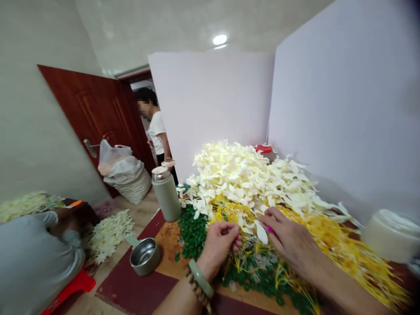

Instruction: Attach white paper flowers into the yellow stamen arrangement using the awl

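Observation:
My left hand (pixel 219 244) has its thumb and fingers pinched together, and whatever lies in the pinch is hidden. Close to its right, my right hand (pixel 288 234) is closed around a white artificial petal (pixel 261 232). A small bright pink thing (pixel 270 229) shows beside its fingers, too little visible to name. Under and behind both hands lie yellow thread-like stems (pixel 328 232). Small dark green pieces (pixel 194 229) spread around and below my left hand. Beyond them rises a large heap of white petals (pixel 229 168).
A pale green flask (pixel 166 194) and a metal-lined cup (pixel 145 257) stand left on the table. A cloudy jar (pixel 392 236) is at the right. Another person in grey (pixel 39 262) sits at left; a person in white (pixel 157 129) stands by the doorway. Bulging sacks (pixel 129 179) rest near the door.

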`<action>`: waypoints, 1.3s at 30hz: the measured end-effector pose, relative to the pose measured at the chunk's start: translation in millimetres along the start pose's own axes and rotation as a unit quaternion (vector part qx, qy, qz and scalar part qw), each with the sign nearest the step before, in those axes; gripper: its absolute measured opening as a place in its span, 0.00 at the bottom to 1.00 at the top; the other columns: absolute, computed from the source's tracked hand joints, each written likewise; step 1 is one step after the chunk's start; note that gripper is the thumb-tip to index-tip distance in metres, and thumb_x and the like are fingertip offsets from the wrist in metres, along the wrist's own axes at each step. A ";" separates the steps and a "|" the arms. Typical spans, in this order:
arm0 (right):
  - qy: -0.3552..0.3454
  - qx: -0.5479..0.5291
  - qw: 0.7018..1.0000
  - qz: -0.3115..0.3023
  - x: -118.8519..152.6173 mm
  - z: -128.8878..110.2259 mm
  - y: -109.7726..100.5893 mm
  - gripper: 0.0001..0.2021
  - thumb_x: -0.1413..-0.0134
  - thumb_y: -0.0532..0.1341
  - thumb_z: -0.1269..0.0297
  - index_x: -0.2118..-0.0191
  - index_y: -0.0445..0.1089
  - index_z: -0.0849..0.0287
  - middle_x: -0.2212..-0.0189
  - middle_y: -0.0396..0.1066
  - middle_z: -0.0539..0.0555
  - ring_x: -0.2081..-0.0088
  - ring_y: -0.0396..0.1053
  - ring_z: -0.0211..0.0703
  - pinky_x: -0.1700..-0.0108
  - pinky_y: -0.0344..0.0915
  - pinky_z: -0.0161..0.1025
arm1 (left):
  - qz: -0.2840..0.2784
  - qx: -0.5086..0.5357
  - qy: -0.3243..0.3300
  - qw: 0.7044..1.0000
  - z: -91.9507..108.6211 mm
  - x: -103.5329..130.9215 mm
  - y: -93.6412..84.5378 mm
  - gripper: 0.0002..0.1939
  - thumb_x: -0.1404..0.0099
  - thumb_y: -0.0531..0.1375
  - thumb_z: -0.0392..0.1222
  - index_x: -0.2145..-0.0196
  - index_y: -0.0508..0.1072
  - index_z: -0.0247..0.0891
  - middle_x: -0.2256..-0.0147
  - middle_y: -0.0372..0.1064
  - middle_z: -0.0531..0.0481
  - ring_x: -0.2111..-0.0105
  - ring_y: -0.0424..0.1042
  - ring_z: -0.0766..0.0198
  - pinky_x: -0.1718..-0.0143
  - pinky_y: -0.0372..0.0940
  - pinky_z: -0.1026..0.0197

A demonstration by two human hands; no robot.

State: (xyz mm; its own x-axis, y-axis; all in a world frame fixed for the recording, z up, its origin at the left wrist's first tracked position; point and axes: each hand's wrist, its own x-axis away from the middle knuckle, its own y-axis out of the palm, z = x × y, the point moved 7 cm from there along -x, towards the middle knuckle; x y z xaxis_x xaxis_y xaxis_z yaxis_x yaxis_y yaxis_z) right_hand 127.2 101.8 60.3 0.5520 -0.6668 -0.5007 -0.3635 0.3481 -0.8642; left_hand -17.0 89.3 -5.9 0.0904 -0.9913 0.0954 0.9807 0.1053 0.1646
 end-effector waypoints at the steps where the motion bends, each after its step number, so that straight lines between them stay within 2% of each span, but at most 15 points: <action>1: -0.019 0.020 1.000 0.012 0.8 -3.1 1.1 0.12 0.48 0.49 0.74 0.64 0.66 0.56 0.66 0.65 0.53 0.76 0.67 0.38 0.78 0.59 0.35 | 0.002 0.009 0.001 1.000 -0.3 -0.8 -0.7 0.14 0.52 0.63 0.48 0.75 0.72 0.32 0.81 0.65 0.53 0.81 0.63 0.70 0.81 0.55 0.67; 3: -0.042 0.064 0.996 0.045 2.3 -5.2 1.9 0.13 0.48 0.49 0.75 0.61 0.66 0.56 0.65 0.66 0.54 0.77 0.67 0.38 0.80 0.58 0.34 | 0.004 0.022 0.004 1.000 -0.3 -1.5 -1.7 0.14 0.53 0.64 0.47 0.74 0.73 0.32 0.81 0.66 0.52 0.81 0.64 0.70 0.80 0.56 0.67; 5: -0.033 0.101 0.992 0.069 3.1 -1.3 0.4 0.12 0.48 0.49 0.74 0.61 0.66 0.58 0.66 0.66 0.54 0.76 0.67 0.39 0.80 0.58 0.35 | 0.002 0.024 0.008 1.000 0.8 -0.4 -2.1 0.14 0.53 0.64 0.46 0.74 0.73 0.31 0.81 0.66 0.52 0.80 0.64 0.70 0.78 0.57 0.66; 7: 0.003 0.125 0.990 0.072 3.4 6.8 -2.5 0.11 0.46 0.49 0.71 0.60 0.66 0.58 0.65 0.66 0.54 0.75 0.67 0.40 0.80 0.57 0.35 | 0.001 0.018 0.011 1.000 3.1 2.1 -2.9 0.13 0.52 0.63 0.46 0.74 0.73 0.30 0.81 0.66 0.51 0.81 0.64 0.70 0.78 0.58 0.66; 11: 0.082 0.118 0.988 0.053 3.5 21.3 -7.4 0.14 0.44 0.50 0.67 0.52 0.63 0.59 0.59 0.65 0.56 0.72 0.67 0.42 0.78 0.59 0.37 | 0.015 0.006 0.023 1.000 11.0 3.5 -11.6 0.12 0.52 0.64 0.43 0.74 0.73 0.30 0.80 0.67 0.52 0.80 0.64 0.72 0.79 0.57 0.69; 15: 0.086 0.027 0.994 0.063 3.1 21.1 -11.4 0.12 0.44 0.50 0.67 0.57 0.66 0.61 0.60 0.63 0.57 0.71 0.65 0.40 0.71 0.63 0.38 | 0.048 0.002 0.032 0.998 17.3 -1.7 -27.5 0.13 0.50 0.63 0.45 0.72 0.73 0.31 0.80 0.66 0.53 0.81 0.62 0.74 0.82 0.53 0.71; 19: 0.040 -0.085 0.982 0.163 7.3 13.2 -35.2 0.12 0.43 0.49 0.66 0.60 0.67 0.61 0.61 0.62 0.57 0.65 0.64 0.41 0.63 0.64 0.41 | 0.046 -0.049 0.041 0.997 19.2 -3.8 -30.3 0.13 0.50 0.62 0.46 0.74 0.72 0.30 0.84 0.62 0.56 0.84 0.58 0.76 0.83 0.51 0.71; 22: 0.048 -0.185 0.951 0.242 13.0 16.5 -56.2 0.12 0.42 0.49 0.62 0.60 0.67 0.57 0.61 0.61 0.55 0.59 0.62 0.43 0.58 0.62 0.42 | 0.031 -0.100 0.042 0.994 17.9 -4.1 -25.9 0.13 0.51 0.63 0.46 0.75 0.72 0.30 0.84 0.61 0.56 0.84 0.57 0.75 0.83 0.50 0.70; 25: 0.118 -0.316 0.901 0.272 16.2 30.9 -64.1 0.17 0.40 0.44 0.56 0.62 0.67 0.55 0.65 0.63 0.53 0.63 0.63 0.40 0.63 0.63 0.39 | 0.049 -0.107 0.045 0.992 19.6 -4.4 -27.8 0.14 0.52 0.64 0.46 0.76 0.72 0.30 0.86 0.60 0.57 0.85 0.55 0.75 0.84 0.48 0.70; 27: 0.156 -0.387 0.869 0.267 16.5 38.1 -62.2 0.22 0.40 0.40 0.51 0.65 0.68 0.55 0.69 0.64 0.52 0.67 0.63 0.38 0.67 0.61 0.37 | 0.069 -0.096 0.046 0.992 21.8 -4.2 -31.2 0.13 0.53 0.64 0.46 0.77 0.71 0.31 0.86 0.59 0.57 0.85 0.54 0.75 0.84 0.48 0.69; 29: 0.173 -0.438 0.848 0.241 15.4 39.8 -56.5 0.25 0.42 0.39 0.47 0.67 0.67 0.55 0.73 0.63 0.51 0.71 0.62 0.36 0.70 0.60 0.35 | 0.062 -0.094 0.040 0.993 21.8 -4.1 -30.5 0.13 0.53 0.64 0.47 0.77 0.72 0.31 0.85 0.60 0.57 0.85 0.55 0.75 0.83 0.49 0.69; 32: 0.181 -0.508 0.826 0.163 12.8 33.7 -40.9 0.24 0.43 0.41 0.46 0.68 0.67 0.55 0.80 0.59 0.48 0.77 0.58 0.34 0.74 0.55 0.34 | -0.013 -0.122 0.025 0.992 16.1 -4.2 -18.5 0.13 0.52 0.63 0.47 0.76 0.73 0.32 0.82 0.64 0.55 0.82 0.59 0.73 0.79 0.53 0.68; 34: 0.189 -0.544 0.809 0.118 12.1 29.4 -30.3 0.21 0.42 0.43 0.48 0.67 0.67 0.55 0.82 0.58 0.47 0.80 0.56 0.33 0.76 0.53 0.33 | -0.046 -0.144 0.016 0.988 10.9 -4.2 -12.5 0.14 0.52 0.63 0.47 0.74 0.74 0.32 0.79 0.67 0.53 0.79 0.61 0.71 0.76 0.55 0.67; 36: 0.196 -0.575 0.788 0.101 11.5 28.5 -23.4 0.17 0.41 0.46 0.52 0.66 0.67 0.56 0.81 0.61 0.47 0.80 0.56 0.32 0.76 0.53 0.33 | -0.035 -0.153 0.011 0.987 7.9 -5.2 -13.4 0.15 0.53 0.64 0.47 0.70 0.75 0.32 0.76 0.69 0.50 0.77 0.63 0.69 0.74 0.57 0.66; 39: 0.195 -0.611 0.762 0.092 9.1 30.5 -17.3 0.11 0.43 0.51 0.59 0.67 0.68 0.58 0.75 0.67 0.50 0.76 0.59 0.32 0.72 0.55 0.33 | -0.003 -0.156 0.015 0.988 8.2 -6.8 -18.7 0.18 0.53 0.63 0.49 0.67 0.75 0.33 0.73 0.71 0.48 0.74 0.65 0.67 0.72 0.58 0.64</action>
State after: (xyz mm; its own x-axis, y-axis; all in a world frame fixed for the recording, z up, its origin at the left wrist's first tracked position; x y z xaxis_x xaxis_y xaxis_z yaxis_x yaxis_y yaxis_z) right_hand 161.4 109.8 69.1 0.2294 -0.9091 -0.3477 -0.9664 -0.2553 0.0301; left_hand -37.3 94.7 -1.5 0.0851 -0.9943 0.0649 0.9865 0.0749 -0.1454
